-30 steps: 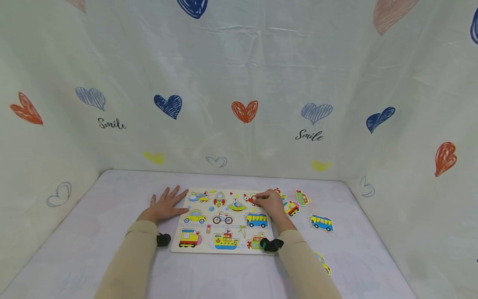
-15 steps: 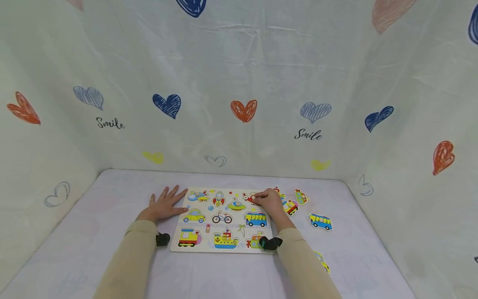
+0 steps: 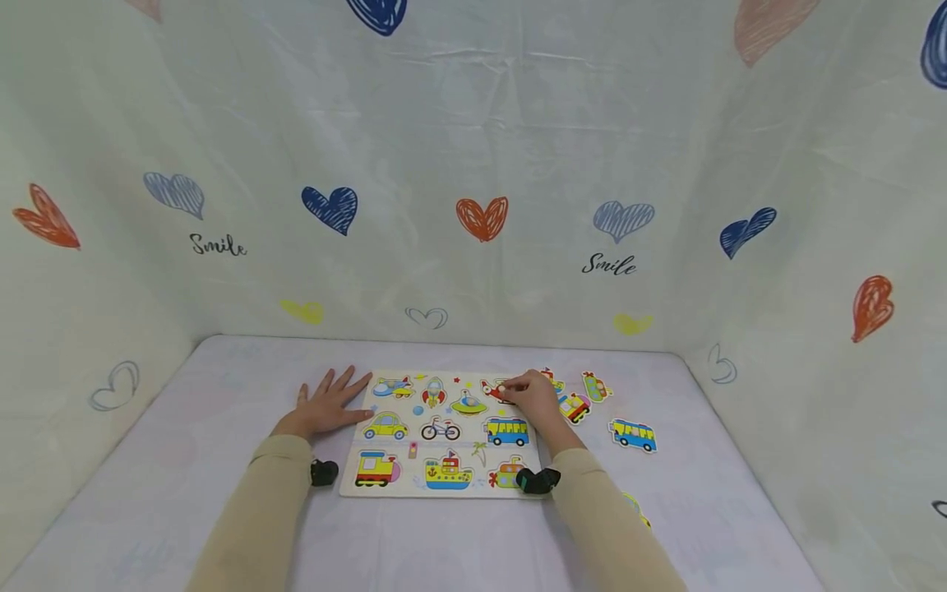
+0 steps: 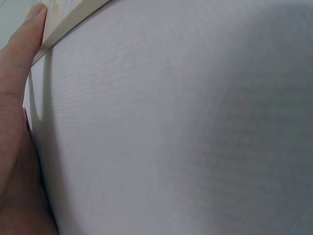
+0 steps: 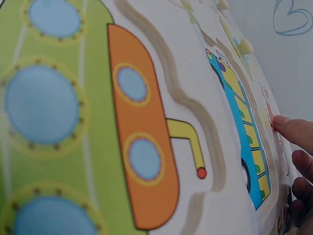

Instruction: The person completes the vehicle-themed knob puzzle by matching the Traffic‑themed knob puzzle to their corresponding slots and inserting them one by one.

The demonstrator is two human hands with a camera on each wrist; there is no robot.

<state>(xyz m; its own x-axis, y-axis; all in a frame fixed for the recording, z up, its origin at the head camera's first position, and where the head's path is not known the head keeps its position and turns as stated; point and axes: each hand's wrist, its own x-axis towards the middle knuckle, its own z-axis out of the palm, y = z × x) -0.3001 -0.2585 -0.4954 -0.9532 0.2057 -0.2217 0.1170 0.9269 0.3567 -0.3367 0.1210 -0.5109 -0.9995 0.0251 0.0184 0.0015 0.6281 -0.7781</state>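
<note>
A pale wooden puzzle board (image 3: 407,491) with vehicle pictures lies in the middle of the table. My left hand (image 3: 325,407) is spread flat at its left side, the thumb (image 4: 30,30) resting on the board's edge. At the upper right corner, my right hand (image 3: 534,399) pinches the red helicopter puzzle piece (image 3: 489,390) with thumb and forefinger, and covers its right part. In the right wrist view, a fingertip (image 5: 279,120) sits on that piece, beyond the bus picture (image 5: 244,132). A big green and orange submarine picture (image 5: 146,117) fills the near part of that view.
Right of the board lie loose pieces: a train (image 3: 574,407), a submarine (image 3: 595,386), a ship (image 3: 551,378) partly behind my right hand, and a blue bus (image 3: 633,435). A yellow car piece (image 3: 638,509) is partly under my right sleeve. A heart-printed curtain (image 3: 473,148) encloses the table.
Both hands keep their places on the board. The head view has shifted slightly, and the right sleeve now covers more of the loose car piece.
</note>
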